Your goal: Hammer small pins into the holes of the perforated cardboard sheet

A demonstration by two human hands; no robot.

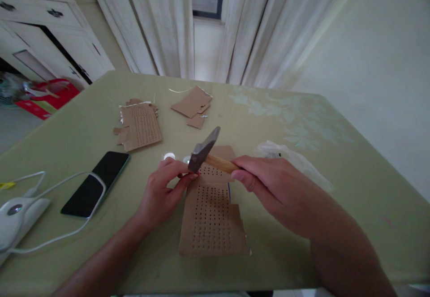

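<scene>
A hammer [220,162] with a grey metal head and a wooden handle is gripped by my right hand [268,180]. Its head hangs over the upper left part of a brown cardboard piece [215,218], which is covered in rows of small holes. My left hand [164,189] rests at the cardboard's upper left edge, thumb and forefinger pinched right beside the hammer head. A bit of red shows at those fingertips; what they pinch is too small and too covered to make out.
A black phone [96,185] with a white cable lies left, near a white device [20,221]. Behind are a punched cardboard stack [143,126] and torn cardboard pieces [193,102]. A clear plastic bag [295,162] lies right. Small round items [169,156] sit behind my left hand.
</scene>
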